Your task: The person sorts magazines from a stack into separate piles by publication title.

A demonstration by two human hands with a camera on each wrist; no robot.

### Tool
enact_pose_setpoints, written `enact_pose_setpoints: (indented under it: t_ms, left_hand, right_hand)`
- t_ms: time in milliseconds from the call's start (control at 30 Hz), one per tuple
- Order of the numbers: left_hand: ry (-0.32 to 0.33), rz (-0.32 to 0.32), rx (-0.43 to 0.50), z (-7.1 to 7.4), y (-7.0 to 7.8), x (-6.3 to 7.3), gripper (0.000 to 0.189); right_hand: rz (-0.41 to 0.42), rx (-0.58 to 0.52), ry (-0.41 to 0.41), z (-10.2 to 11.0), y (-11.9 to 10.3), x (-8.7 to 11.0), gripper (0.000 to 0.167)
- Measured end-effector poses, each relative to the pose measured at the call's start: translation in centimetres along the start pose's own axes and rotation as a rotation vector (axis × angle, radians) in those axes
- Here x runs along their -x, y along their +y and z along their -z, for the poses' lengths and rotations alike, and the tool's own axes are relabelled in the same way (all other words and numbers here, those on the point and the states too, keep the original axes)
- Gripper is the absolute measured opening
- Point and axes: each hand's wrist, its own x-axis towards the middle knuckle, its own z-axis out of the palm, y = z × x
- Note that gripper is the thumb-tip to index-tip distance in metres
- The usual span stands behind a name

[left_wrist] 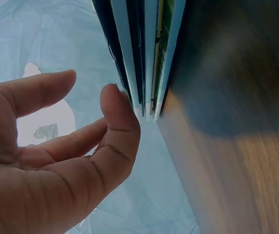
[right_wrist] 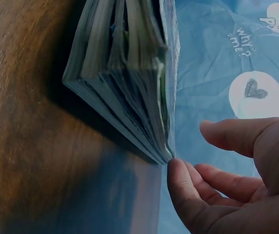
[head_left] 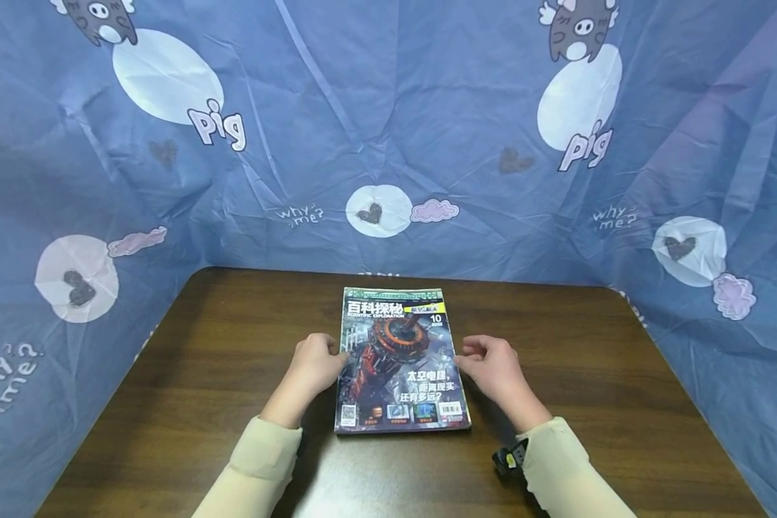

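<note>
A stack of magazines (head_left: pixel 398 360) lies flat, a dark cover with an orange round structure on top. In the left wrist view their spines (left_wrist: pixel 149 58) stand side by side. The left hand (head_left: pixel 317 363) is at the stack's left side; in its wrist view the bent index finger (left_wrist: pixel 117 112) is close against the spines, the thumb (left_wrist: pixel 47 90) apart. At the other side is the right hand (head_left: pixel 492 365). Its index fingertip (right_wrist: pixel 176 170) meets a corner of the page edges (right_wrist: pixel 115 97), and its thumb (right_wrist: pixel 227 134) stands away. Neither hand grips the stack.
The stack lies on a brown wooden table (head_left: pixel 233 316). A blue cloth (head_left: pixel 388 93) with printed pigs and hearts hangs behind and at both sides. A dark device (head_left: pixel 508 460) is strapped at the right wrist, by a pale sleeve (head_left: pixel 560 457).
</note>
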Motion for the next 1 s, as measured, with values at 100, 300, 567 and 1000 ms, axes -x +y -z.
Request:
enact_pose_setpoints:
  t_ms: [100,300,567,1000]
  left_hand:
    - [0.001,-0.007,-0.005,-0.2,0.0,-0.1,0.033]
    - [-0.001,-0.017,-0.024,-0.4,0.0,-0.3,0.023]
    - [-0.019,0.003,-0.014,-0.7,-0.2,-0.3,0.024]
    - [-0.025,0.030,0.006,-0.7,-0.2,-0.6,0.039]
  right_hand:
    - [-0.035,0.006,-0.004,-0.3,0.1,-0.2,0.043]
    - [-0.072,-0.003,-0.031,-0.8,0.2,-0.3,0.043]
    - [-0.105,0.035,-0.046,-1.0,-0.1,-0.4,0.044]
    - [-0.124,0.046,-0.063,-1.4,0.1,-0.6,0.041]
